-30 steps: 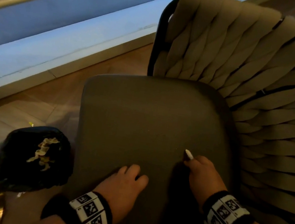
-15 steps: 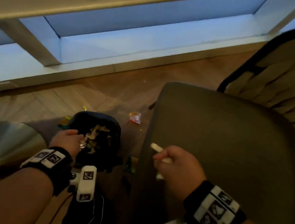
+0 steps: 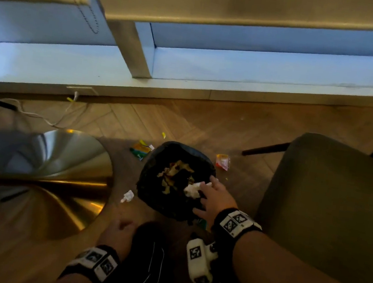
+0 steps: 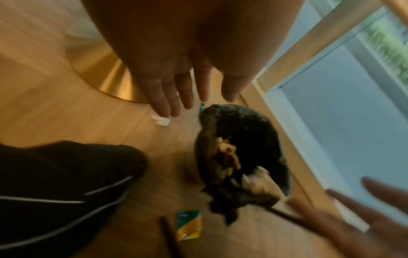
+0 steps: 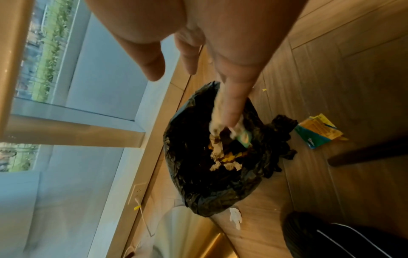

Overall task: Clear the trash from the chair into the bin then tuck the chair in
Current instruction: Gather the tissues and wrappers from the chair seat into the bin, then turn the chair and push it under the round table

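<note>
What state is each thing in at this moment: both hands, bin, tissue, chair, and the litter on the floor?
Right hand: open, fingers spread over the bin.
Left hand: open, holding nothing.
Bin: black liner open, trash inside.
White tissue: inside the bin mouth, at the right fingertips.
Chair: visible seat part bare, not tucked in.
White scrap: on the floor beside the bin.
Green-yellow wrapper: on the floor.

The chair (image 3: 330, 204) is cut off by the head view's right edge, its back unseen. In the left wrist view the right hand (image 4: 362, 218) is smeared by blur. The bin (image 3: 150, 184) bottom is hidden beneath crumpled trash (image 3: 176, 176).
</note>
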Demonstrator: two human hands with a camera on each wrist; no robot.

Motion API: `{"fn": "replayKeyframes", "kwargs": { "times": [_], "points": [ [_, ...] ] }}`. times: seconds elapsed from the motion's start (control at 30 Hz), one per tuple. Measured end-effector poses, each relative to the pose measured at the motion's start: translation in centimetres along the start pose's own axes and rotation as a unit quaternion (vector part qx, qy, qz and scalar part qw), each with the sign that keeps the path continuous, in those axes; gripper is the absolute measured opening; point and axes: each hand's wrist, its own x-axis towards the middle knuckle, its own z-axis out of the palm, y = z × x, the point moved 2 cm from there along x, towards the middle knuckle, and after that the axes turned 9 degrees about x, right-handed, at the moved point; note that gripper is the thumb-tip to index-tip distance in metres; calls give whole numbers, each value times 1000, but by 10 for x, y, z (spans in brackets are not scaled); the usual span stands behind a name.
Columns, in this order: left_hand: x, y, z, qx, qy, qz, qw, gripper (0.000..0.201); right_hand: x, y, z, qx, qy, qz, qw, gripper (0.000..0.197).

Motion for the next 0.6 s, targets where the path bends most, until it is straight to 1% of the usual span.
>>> {"fn": "replayKeyframes", "kwargs": {
  "times": [0.03, 0.1, 0.13, 0.2, 0.3, 0.37, 0.43, 0.47, 0.53, 0.6],
  "points": [
    [-15, -5, -2, 32, -17, 2, 999, 30, -3, 1, -1, 11, -10, 5, 1000, 62],
    [-43, -5, -8, 113, -34, 12, 993, 25, -14, 3, -16, 33, 7, 19, 999, 44],
    [-52, -5, -9, 151, -32, 25, 988, 22, -27, 0, -24, 34, 9, 12, 999, 38],
    [-73, 1, -8, 221, -50, 67, 972, 19, -57, -9, -42, 54, 7, -6, 999, 29],
    [-116, 33, 1, 310, -88, 149, 935, 15, -121, -28, -60, 58, -16, -34, 998, 13],
    [-148, 66, 5, 355, -89, 206, 908, 7, -161, -39, -69, 89, -57, -49, 993, 11],
    [-183, 107, 7, 358, -85, 245, 897, 4, -204, -54, -78, 150, -93, -66, 982, 17],
    [-202, 125, 8, 355, -83, 263, 893, 3, -222, -60, -84, 183, -99, -75, 975, 18],
    [-241, 161, 12, 358, -71, 316, 876, 10, -246, -68, -100, 227, -79, -114, 964, 14],
    [-279, 185, 14, 342, -48, 359, 867, 7, -260, -71, -118, 226, -37, -146, 962, 11]
  ]
}}
